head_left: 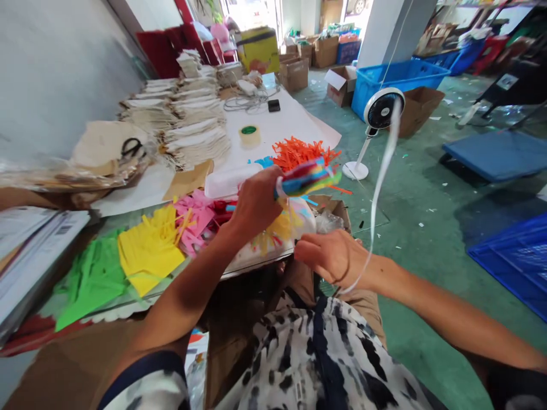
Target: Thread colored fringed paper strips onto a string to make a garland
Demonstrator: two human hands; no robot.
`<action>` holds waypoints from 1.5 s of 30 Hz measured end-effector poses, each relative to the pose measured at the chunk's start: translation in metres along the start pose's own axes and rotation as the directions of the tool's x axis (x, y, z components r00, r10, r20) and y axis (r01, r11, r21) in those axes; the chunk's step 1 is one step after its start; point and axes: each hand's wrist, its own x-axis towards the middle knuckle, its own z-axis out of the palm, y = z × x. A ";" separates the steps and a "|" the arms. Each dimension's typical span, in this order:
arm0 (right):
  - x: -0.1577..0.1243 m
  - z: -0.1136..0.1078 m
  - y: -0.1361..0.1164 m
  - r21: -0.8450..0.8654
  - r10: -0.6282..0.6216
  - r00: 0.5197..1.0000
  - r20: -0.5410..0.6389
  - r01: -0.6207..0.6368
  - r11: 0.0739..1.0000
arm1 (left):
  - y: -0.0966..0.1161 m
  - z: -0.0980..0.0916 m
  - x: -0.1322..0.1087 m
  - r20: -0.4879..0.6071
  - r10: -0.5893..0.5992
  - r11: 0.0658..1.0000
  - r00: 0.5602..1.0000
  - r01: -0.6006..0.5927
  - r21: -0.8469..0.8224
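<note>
My left hand [260,199] is closed around a bundle of coloured paper strips [310,177], in blue, red, yellow and green, held above the table's edge. A white band wraps the bundle beside my fingers. My right hand [325,255] is lower and to the right, its fingers curled in a pinch on a white plastic ribbon. The ribbon's long loose tail [380,188] swings up from below my wrist, blurred at its top. Fringed paper in green [92,279], yellow [149,247] and pink [194,219] lies left of my left hand. Behind the bundle is a heap of orange strips [301,152].
A white plastic tray [228,181], a tape roll [249,135] and stacks of pale bags [196,125] occupy the table. Black scissors [131,148] lie at left. Right of the table stand a fan [355,169], a blue crate [363,94] and a flat trolley [498,154].
</note>
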 end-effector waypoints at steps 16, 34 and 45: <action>-0.021 0.051 -0.013 -0.015 -0.002 1.000 -0.005 0.002 1.000 | -0.040 -0.019 -0.035 -0.076 -0.158 0.980 0.985 0.166 0.111; -0.002 0.011 0.010 0.002 0.039 0.997 0.070 -0.039 0.999 | -0.007 0.020 -0.026 0.247 -0.008 0.917 0.969 -0.091 0.389; 0.012 0.027 0.009 0.159 0.003 0.999 0.035 -0.009 0.987 | -0.019 -0.005 -0.044 0.082 -0.083 0.995 0.993 0.079 0.059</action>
